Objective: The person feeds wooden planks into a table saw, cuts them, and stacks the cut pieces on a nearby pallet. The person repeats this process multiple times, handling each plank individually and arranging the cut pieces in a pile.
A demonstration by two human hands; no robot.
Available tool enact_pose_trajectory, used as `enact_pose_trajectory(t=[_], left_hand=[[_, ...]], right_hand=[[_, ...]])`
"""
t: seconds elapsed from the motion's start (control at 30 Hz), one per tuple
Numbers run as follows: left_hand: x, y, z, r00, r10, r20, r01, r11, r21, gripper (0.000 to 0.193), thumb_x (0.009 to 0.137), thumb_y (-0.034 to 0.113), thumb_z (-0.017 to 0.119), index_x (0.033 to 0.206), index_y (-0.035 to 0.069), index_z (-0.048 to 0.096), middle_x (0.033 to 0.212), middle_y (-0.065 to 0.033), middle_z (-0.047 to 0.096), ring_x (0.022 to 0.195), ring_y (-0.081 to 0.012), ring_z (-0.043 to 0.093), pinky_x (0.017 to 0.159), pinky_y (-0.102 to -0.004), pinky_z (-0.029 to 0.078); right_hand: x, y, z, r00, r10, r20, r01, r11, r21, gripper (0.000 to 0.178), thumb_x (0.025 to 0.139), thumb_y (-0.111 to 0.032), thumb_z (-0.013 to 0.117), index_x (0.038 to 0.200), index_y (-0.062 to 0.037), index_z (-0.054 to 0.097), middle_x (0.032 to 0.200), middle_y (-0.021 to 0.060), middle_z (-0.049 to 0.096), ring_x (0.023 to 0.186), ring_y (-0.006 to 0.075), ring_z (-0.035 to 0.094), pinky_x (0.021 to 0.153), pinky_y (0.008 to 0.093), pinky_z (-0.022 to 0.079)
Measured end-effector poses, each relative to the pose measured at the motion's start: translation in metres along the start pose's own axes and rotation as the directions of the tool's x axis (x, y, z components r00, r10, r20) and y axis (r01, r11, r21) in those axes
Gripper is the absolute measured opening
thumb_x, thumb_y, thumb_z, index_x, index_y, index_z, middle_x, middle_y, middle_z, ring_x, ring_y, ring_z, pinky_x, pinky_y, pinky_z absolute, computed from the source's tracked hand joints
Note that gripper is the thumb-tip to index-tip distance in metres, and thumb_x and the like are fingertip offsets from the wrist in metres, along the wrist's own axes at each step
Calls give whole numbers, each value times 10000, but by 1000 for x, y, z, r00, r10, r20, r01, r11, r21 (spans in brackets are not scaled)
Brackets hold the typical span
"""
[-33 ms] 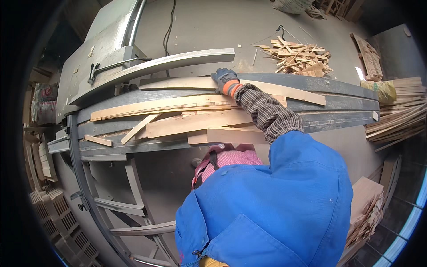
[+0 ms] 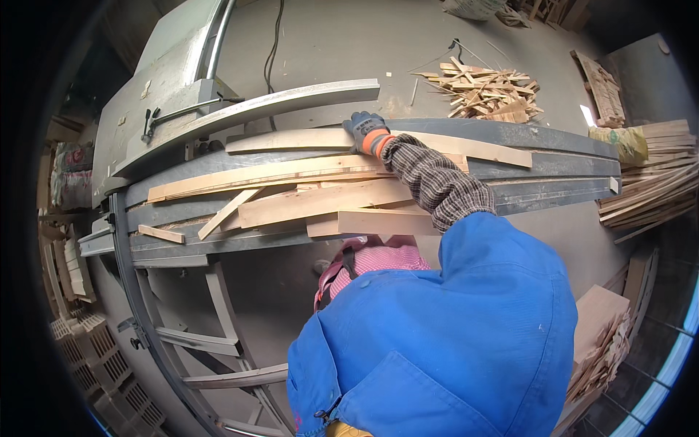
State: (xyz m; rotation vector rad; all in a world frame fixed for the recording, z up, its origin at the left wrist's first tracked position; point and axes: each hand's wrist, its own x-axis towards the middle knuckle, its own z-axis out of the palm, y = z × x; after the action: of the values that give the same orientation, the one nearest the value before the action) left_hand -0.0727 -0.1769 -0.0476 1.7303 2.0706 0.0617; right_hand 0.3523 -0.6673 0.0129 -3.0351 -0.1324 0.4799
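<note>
My right hand (image 2: pixel 368 132), in a dark grey-blue work glove with an orange cuff, reaches across the saw table (image 2: pixel 561 149). Its fingers close over a long pale wooden board (image 2: pixel 291 138) lying along the table's far side. Below the hand lie a long narrow wooden strip (image 2: pixel 269 173), a shorter thick board (image 2: pixel 320 204) and a block-like piece (image 2: pixel 378 221), partly overlapping. Two small offcuts, one slanted (image 2: pixel 227 213) and one flat (image 2: pixel 162 234), rest at the left. My forearm covers parts of the boards. My left hand is out of sight.
A metal fence rail (image 2: pixel 291 96) spans the table's far left. Beyond it, a scrap wood pile (image 2: pixel 491 91) lies on the floor. Stacked wooden strips (image 2: pixel 655 175) stand at the right. A metal side frame (image 2: pixel 200 339) juts out at the near left, beside plastic crates (image 2: pixel 102 357).
</note>
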Motion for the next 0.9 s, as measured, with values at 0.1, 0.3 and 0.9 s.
enact_pose_trajectory(t=[0.1,0.3,0.9], left_hand=[[10,11,-1,999,30,15,-30,999,-14,541,862,158,711,1298,69,404,1043,-113,561,844,-210,571,699,-320,515],[22,26,-3,997,64,39,-61,996,-67,459,869,133,702,1256,63,465,990,-75,574,798,-166,557,664,-289,496],[-240,272,-1,373,723,581,89,596,-798,304,939,286,628,1170,110,539,1014,-5,609,911,-128,624,726,-292,544]], right_hand=[[-4,1,-5,999,-34,2,34,999,-4,579,727,-314,797,1246,-163,587,1232,94,561,1165,302,542,970,446,452],[-2,-7,-16,996,-39,-85,53,983,175,599,730,-214,738,1290,-161,532,1238,104,563,1191,315,532,968,453,465],[-22,-195,-114,623,-492,-608,730,646,226,536,668,-180,817,1134,-105,562,1030,169,602,969,377,596,832,446,495]])
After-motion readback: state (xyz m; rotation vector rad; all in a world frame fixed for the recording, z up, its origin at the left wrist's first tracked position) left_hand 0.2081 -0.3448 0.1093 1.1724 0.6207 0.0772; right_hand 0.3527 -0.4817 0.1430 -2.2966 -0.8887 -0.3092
